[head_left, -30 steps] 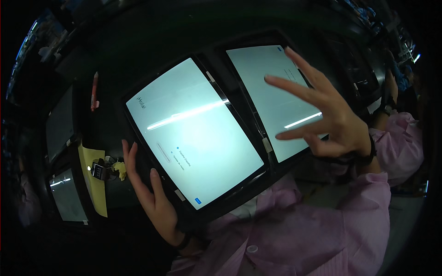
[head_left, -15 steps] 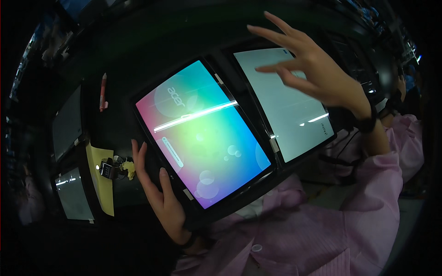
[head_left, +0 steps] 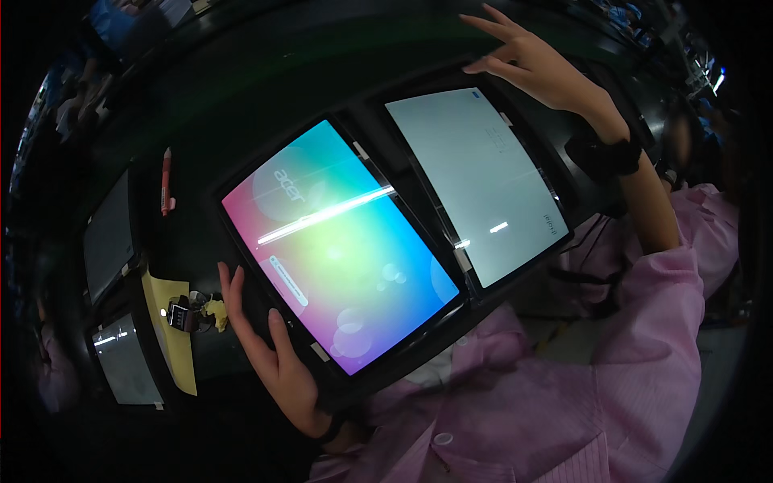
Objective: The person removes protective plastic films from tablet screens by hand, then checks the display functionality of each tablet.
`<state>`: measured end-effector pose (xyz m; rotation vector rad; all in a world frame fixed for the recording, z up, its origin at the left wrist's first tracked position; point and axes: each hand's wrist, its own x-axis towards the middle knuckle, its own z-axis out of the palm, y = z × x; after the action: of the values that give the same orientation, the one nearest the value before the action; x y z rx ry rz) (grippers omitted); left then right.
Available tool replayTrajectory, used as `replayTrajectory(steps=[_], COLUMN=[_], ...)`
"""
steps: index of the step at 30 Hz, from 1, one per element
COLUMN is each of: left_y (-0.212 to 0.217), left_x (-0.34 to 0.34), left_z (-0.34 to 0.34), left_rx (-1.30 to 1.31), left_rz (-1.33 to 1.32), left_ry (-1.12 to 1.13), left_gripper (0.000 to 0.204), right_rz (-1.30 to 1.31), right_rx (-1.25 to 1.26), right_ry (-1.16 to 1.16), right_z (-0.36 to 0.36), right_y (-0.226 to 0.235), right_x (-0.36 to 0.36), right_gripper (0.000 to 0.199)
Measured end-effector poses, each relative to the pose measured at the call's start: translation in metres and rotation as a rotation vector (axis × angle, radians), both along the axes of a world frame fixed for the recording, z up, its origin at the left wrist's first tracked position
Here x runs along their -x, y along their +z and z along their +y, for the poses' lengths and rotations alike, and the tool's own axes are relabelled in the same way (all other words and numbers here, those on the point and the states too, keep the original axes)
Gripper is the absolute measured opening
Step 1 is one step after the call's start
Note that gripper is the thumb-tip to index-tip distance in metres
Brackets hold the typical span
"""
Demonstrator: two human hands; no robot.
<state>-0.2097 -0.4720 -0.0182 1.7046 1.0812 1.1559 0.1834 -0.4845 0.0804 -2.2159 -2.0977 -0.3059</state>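
Observation:
A tablet with a bright, multicoloured screen (head_left: 362,258) lies at a slant in the middle. My left hand (head_left: 278,374) rests along its lower left edge, fingers spread, with nothing seen in its grasp. To the right is a second tablet with a pale, nearly white screen (head_left: 475,177). Past that tablet's far right corner, my right hand (head_left: 531,68) hangs with fingers apart and holds nothing that I can see. Both screens carry a streak of reflected light. Small pale tabs stick out at the tablets' edges.
On the left stand two dim screens, a dark one (head_left: 111,233) and a greyish one (head_left: 129,362). A yellow sheet (head_left: 181,366) sits beside them, with a wristwatch (head_left: 180,315) and a crumpled yellow scrap (head_left: 216,312). Farther off lies a red pen (head_left: 166,181).
My right hand has moved up and away from over the pale screen to beyond its far corner. The left hand stays by the colourful tablet. The whole view has shifted slightly.

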Motion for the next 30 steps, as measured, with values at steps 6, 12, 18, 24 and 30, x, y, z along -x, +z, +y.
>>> replayTrajectory(steps=[6,12,18,24,30], left_y=[0.0,-0.002,-0.002,-0.002,-0.007], left_x=[-0.001,-0.003,-0.002,-0.007,-0.005], left_z=[-0.002,-0.004,-0.004,-0.005,-0.004], left_rx=[-0.021,-0.021,-0.04,-0.028,-0.054], left_rz=[0.02,0.04,0.05,0.051,0.091], left_ry=[0.017,0.008,0.01,0.024,-0.007], left_gripper=[0.047,0.049,0.046,0.047,0.046], right_rz=[0.121,0.179,0.083,0.274,0.545], right_rx=[0.141,0.142,-0.07,-0.088,-0.038], right_ry=[-0.126,-0.078,-0.028,0.016,-0.175], right_z=[-0.021,-0.017,-0.071,-0.158,-0.199], right_y=[-0.019,-0.035,-0.001,0.004,-0.027], right_x=[-0.032,-0.029,-0.008,0.042,0.061], right_gripper=[0.029,0.029,0.03,0.031,0.033])
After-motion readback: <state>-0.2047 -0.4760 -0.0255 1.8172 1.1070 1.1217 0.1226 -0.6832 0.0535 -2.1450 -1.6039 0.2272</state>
